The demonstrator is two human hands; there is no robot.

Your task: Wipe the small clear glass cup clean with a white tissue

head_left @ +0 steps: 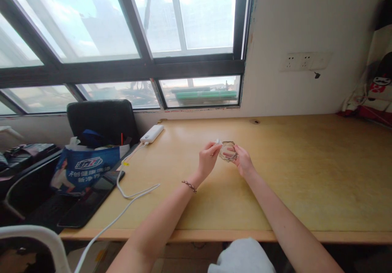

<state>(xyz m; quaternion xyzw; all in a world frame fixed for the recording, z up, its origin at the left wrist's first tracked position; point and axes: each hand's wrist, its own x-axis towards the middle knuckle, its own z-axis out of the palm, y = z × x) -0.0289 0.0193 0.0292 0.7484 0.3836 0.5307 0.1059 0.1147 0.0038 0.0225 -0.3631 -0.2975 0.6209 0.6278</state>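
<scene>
A clear round glass dish (228,152) with a wavy rim is held up over the wooden table (306,175), tilted towards me. My right hand (243,160) grips its right edge between thumb and fingers. At the dish's left edge is my left hand (208,158), its fingers pinched on a small piece of white tissue (218,142). A braided bracelet circles my left wrist. The exact contact between the tissue and the glass is too small to make out.
A white power bank (152,134) with a white cable (122,212) lies at the table's left side. Beside it are a dark tablet (92,199), a blue bag (82,171) and a black chair (102,118). Wall sockets (306,61) are at the back right.
</scene>
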